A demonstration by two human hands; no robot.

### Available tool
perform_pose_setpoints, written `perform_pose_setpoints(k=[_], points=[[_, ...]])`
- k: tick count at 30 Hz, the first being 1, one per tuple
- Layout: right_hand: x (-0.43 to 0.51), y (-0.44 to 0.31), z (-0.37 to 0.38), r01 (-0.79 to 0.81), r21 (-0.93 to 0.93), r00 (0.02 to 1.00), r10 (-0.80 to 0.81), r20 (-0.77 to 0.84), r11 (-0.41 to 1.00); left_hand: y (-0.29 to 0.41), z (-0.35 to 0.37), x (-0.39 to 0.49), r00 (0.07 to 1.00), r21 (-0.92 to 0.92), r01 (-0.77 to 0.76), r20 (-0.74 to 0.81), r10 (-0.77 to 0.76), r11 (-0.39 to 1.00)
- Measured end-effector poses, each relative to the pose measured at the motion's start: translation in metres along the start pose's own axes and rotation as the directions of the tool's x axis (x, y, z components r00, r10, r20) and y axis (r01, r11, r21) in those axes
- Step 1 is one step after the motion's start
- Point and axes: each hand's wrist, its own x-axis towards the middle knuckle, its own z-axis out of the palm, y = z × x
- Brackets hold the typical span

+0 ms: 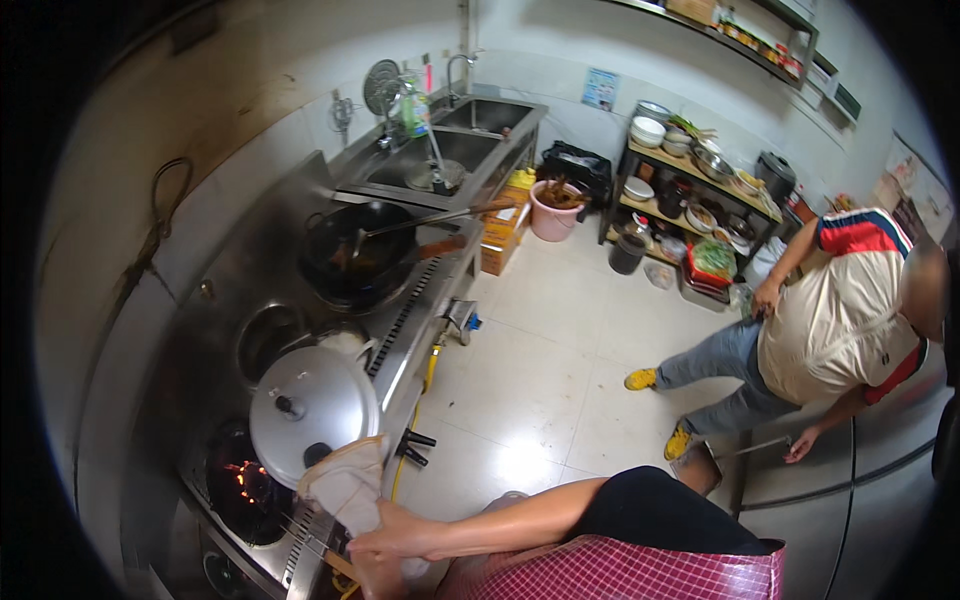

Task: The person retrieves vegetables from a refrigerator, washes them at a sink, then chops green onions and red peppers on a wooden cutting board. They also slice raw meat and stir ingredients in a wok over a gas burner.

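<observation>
My right hand (pixel 401 527) grips a pale cloth (pixel 346 480), which is bunched against the black handle of a lidded aluminium pressure cooker (pixel 322 397). The cooker sits over the steel stove top; whether it rests there or is lifted, I cannot tell. Next to it a burner (pixel 244 487) glows orange. My left hand (pixel 379 571) is below my right, partly cut off by the frame. A wooden handle (pixel 341 564) on a thin metal rod meets the left hand, but its fingers are hidden.
Further along the stove (pixel 187 375) stands a black wok (pixel 360 255) with a ladle across it. A double steel sink (pixel 442 157) lies beyond. On the right, a person (pixel 832 322) stands near a steel cabinet (pixel 802 517). A loaded shelf rack (pixel 697 195) and a pink bucket (pixel 555 217) stand ahead.
</observation>
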Motion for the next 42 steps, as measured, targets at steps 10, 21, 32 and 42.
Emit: perform_pose_setpoints(k=[10,21,32,42], points=[[-0.095,0.061,-0.173,-0.106,0.085,0.945,0.127,-0.300,0.991,-0.074,0.171,-0.029,0.809,0.003,-0.080,0.584,0.063,0.997],[-0.063,0.249,-0.283,-0.261,0.183,0.892,0.310,-0.329,0.948,-0.300,0.239,-0.067,0.851,-0.080,0.243,0.497,-0.172,0.967],[0.072,0.512,-0.297,-0.432,0.108,0.898,0.438,-0.033,0.895,-0.540,0.156,-0.072,0.878,0.218,0.426,0.133,-0.459,0.878],[0.213,0.665,-0.321,-0.338,-0.156,0.939,0.344,0.014,0.928,-0.746,0.098,-0.028,0.909,0.061,0.407,0.066,-0.411,0.911]])
